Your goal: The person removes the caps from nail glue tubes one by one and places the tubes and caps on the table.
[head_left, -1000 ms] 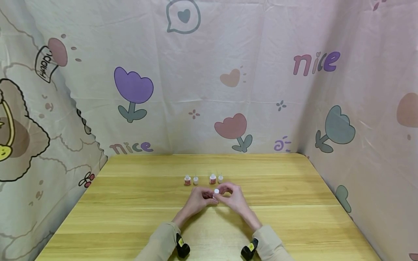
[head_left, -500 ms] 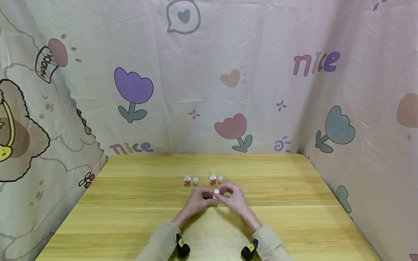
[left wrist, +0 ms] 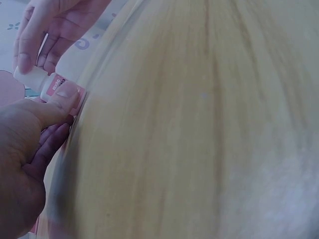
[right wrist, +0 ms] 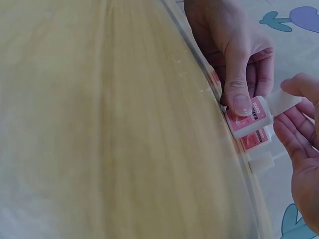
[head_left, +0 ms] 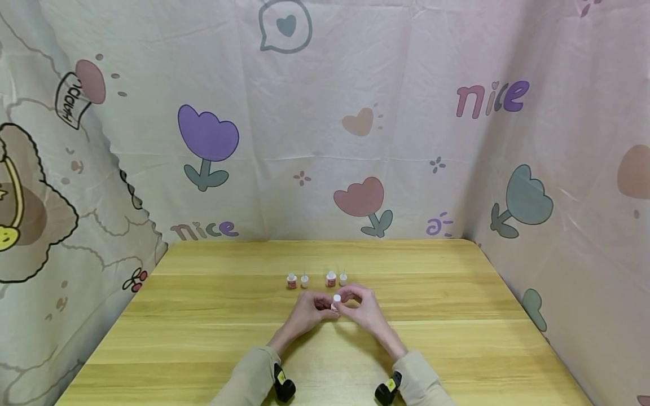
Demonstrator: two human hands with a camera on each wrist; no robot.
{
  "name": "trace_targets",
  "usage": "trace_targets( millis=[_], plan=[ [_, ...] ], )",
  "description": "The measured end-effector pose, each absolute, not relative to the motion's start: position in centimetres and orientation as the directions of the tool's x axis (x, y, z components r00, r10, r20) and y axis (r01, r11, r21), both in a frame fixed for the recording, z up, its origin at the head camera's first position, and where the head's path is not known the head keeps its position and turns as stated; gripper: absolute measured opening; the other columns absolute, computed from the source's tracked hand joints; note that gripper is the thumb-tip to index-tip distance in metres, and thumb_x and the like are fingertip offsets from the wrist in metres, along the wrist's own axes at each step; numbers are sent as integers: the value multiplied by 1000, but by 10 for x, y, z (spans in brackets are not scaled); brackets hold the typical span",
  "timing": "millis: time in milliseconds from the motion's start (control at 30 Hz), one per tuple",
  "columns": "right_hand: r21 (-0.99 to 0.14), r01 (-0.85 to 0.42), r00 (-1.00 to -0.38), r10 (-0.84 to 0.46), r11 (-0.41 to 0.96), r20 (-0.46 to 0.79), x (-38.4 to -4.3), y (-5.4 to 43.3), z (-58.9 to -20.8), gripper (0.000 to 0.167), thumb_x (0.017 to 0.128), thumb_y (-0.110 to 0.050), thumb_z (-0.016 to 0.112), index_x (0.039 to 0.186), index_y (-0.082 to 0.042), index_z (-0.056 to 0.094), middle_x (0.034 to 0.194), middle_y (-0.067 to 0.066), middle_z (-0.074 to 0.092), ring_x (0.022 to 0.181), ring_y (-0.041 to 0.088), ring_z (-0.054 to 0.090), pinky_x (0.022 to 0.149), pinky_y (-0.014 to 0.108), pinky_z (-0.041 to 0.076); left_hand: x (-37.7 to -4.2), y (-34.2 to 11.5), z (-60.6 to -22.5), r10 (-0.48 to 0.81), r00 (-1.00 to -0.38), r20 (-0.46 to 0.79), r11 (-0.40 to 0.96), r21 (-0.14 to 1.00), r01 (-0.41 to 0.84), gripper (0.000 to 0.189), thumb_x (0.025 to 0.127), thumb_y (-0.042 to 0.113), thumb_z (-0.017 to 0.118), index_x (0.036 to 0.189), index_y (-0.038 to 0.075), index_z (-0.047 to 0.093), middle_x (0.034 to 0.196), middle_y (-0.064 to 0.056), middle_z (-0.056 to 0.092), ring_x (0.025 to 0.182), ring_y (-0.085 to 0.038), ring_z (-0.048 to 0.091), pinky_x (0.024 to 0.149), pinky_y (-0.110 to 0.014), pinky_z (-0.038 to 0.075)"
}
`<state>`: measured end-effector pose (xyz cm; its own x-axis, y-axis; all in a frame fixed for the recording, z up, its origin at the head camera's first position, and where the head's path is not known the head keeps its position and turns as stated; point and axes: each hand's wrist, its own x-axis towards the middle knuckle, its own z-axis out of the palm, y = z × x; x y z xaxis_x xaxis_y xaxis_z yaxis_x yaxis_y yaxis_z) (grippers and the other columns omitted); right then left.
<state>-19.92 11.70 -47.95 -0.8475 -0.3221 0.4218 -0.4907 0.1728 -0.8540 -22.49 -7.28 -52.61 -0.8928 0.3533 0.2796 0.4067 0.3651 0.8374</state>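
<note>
My left hand [head_left: 306, 311] grips a small squeeze bottle [right wrist: 244, 122] by its body, thumb pressed on the pink label. The thumb and fingers of my right hand [head_left: 364, 309] pinch its white cap [right wrist: 284, 102]. In the left wrist view the bottle lies tilted between both hands, cap towards the right hand. Past the hands in the head view stand two like bottles, a left one [head_left: 291, 281] and a right one [head_left: 331, 279]. To the right of each sits a white cap, one cap [head_left: 304, 281] and another cap [head_left: 343, 279], each with a thin pin upward.
A wood-grain table [head_left: 203, 327] spreads under the hands. Patterned cloth [head_left: 304, 141] hangs behind it and along both sides. Black wrist cameras are strapped on the left sleeve [head_left: 249, 372] and the right sleeve [head_left: 424, 375].
</note>
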Motion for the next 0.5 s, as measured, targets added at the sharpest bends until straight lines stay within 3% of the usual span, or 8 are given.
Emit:
trace_targets(
  millis=[333,500],
  plan=[
    [-860,-465,-871,-281,209,403,-200,118,-480,18,82,3,78,97,8,68,89,23,72,78,16,66,80,49,58,-225,-72,-526,346,-900,264,382,837,392,14,79,13,85,91,10,79,82,-4,78,69,-2,66,68,-19,56],
    [-855,-474,-866,-288,209,409,-201,117,-479,17,82,4,78,96,9,69,91,25,72,78,16,67,81,47,59,-225,-72,-527,344,-899,272,381,834,398,13,79,12,85,90,10,79,81,-4,78,69,-2,66,67,-19,55]
  ],
)
